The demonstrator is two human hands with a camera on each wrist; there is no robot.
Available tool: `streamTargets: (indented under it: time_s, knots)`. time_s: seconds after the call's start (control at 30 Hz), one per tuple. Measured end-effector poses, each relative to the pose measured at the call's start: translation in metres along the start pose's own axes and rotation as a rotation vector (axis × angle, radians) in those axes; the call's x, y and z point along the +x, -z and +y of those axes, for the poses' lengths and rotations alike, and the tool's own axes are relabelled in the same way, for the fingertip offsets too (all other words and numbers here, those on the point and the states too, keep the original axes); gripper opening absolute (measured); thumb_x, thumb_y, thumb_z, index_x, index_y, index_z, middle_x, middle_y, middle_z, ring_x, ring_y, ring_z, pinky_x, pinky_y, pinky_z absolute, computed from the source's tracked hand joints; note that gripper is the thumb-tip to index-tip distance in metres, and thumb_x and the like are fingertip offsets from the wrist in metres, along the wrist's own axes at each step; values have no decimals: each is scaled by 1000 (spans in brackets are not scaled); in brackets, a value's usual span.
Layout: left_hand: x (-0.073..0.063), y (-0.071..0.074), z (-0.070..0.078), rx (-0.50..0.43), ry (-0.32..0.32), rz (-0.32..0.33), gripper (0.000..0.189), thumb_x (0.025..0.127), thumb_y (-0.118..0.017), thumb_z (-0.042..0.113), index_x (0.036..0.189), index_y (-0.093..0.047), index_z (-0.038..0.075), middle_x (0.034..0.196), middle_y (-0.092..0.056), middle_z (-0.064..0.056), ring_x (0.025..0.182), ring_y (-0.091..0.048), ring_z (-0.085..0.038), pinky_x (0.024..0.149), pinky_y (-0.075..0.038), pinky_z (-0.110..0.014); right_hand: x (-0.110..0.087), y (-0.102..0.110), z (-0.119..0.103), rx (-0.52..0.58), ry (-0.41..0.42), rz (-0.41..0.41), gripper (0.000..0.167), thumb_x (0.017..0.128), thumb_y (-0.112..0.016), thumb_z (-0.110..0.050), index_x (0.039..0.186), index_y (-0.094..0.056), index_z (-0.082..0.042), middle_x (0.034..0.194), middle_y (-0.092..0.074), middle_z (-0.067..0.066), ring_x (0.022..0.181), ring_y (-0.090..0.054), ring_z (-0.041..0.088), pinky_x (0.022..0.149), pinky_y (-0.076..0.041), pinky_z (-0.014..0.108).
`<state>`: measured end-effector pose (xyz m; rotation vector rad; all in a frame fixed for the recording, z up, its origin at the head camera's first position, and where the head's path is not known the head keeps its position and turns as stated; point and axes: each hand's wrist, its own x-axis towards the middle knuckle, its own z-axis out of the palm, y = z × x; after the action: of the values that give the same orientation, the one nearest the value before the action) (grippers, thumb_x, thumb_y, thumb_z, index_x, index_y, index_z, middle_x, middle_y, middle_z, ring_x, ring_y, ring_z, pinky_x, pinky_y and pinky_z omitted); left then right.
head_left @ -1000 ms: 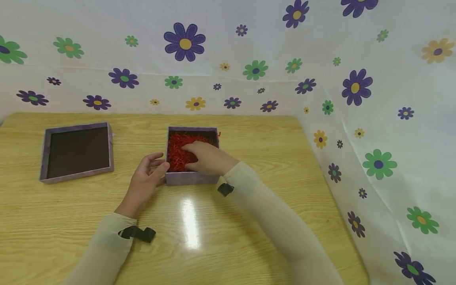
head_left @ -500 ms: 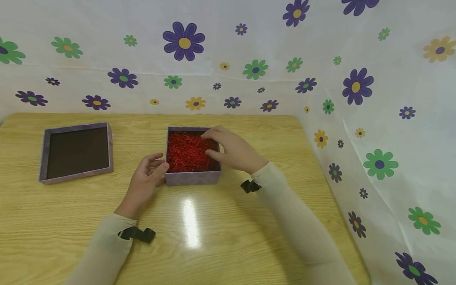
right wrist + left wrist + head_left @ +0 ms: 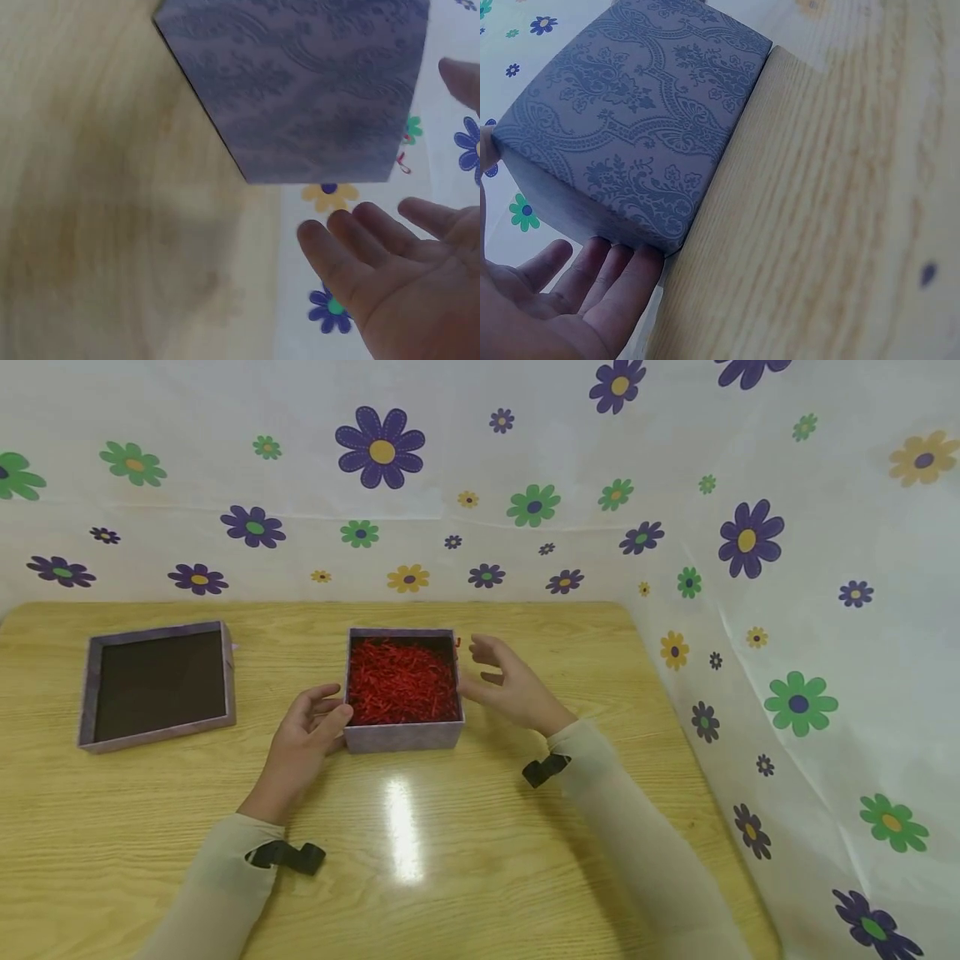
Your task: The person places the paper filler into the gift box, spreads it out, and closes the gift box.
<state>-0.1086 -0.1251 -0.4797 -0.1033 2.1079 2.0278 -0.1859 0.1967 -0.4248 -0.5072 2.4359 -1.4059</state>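
Observation:
A box (image 3: 405,740) with purple-grey patterned walls stands on the table, its top uncovered. Red shredded paper (image 3: 401,681) fills most of it over a dark lining. My left hand (image 3: 300,742) rests against the box's left side, thumb at the top edge. In the left wrist view, its fingertips (image 3: 639,259) touch the patterned wall low down, loosely extended. Just off the box's right side is my right hand (image 3: 517,689), holding nothing. The right wrist view has its fingers (image 3: 382,232) spread and relaxed, apart from the box wall (image 3: 315,90).
A shallow purple-grey lid or tray (image 3: 161,681) with a dark inside lies at the left of the wooden table (image 3: 450,877). A red strand (image 3: 458,643) sticks out by the box's right back corner. Flower-printed white cloth (image 3: 450,460) hangs behind and at the right.
My right hand has come out of the red shredded paper and moved right, over the wall to the box's outer right side. The left hand has stayed at the left side.

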Motion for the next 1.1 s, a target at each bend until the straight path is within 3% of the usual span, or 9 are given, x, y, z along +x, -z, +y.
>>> streamTargets:
  time_s: [0.1, 0.23, 0.37, 0.5, 0.67, 0.8, 1.1]
  knots:
    - [0, 0, -1, -4, -3, 2, 66, 106, -59, 40, 159, -33, 10, 150, -43, -15, 124, -51, -13, 90, -52, -15, -1, -7, 7, 87, -4, -83, 79, 98, -73, -29, 162, -29, -16, 162, -37, 7, 147, -40, 28, 119, -38, 46]
    - [0, 0, 0, -10, -4, 3, 66, 106, -59, 39, 159, -33, 10, 150, -43, -15, 123, -51, -12, 90, -52, -15, 1, -15, 11, 160, 53, -140, 77, 101, -69, -19, 164, -25, -17, 166, -32, 6, 148, -38, 30, 119, -37, 49]
    - [0, 0, 1, -7, -10, 0, 64, 106, -59, 39, 159, -35, 11, 148, -44, -14, 120, -52, -11, 90, -53, -17, 2, -19, 17, 211, 93, -139, 80, 102, -65, -13, 167, -18, -21, 169, -26, 5, 150, -35, 30, 119, -37, 52]
    - [0, -1, 1, -8, -23, -4, 61, 106, -59, 39, 158, -39, 13, 143, -45, -11, 118, -54, -11, 89, -55, -19, 3, -23, 23, 288, 154, -137, 77, 103, -61, -7, 167, -19, -18, 170, -22, 6, 152, -31, 33, 119, -35, 54]
    - [-1, -1, 1, -16, -25, -2, 59, 106, -60, 37, 157, -41, 14, 140, -46, -8, 117, -55, -10, 90, -55, -19, 2, -29, 31, 375, 216, -122, 73, 106, -62, -19, 166, -21, -14, 171, -22, 6, 153, -30, 32, 121, -33, 49]
    - [-2, -2, 1, -19, -23, -1, 59, 106, -61, 37, 157, -42, 14, 141, -46, -9, 117, -55, -10, 89, -56, -19, -2, -33, 32, 394, 192, -95, 75, 105, -64, -30, 166, -22, -20, 171, -24, 4, 153, -32, 30, 120, -35, 46]
    - [-3, -1, 5, 10, -20, -6, 63, 106, -59, 41, 159, -39, 13, 145, -45, -14, 119, -54, -13, 90, -55, -18, -10, -39, 24, 437, 76, -76, 63, 110, -52, -17, 166, -25, -29, 168, -30, 2, 150, -37, 31, 114, -43, 46]
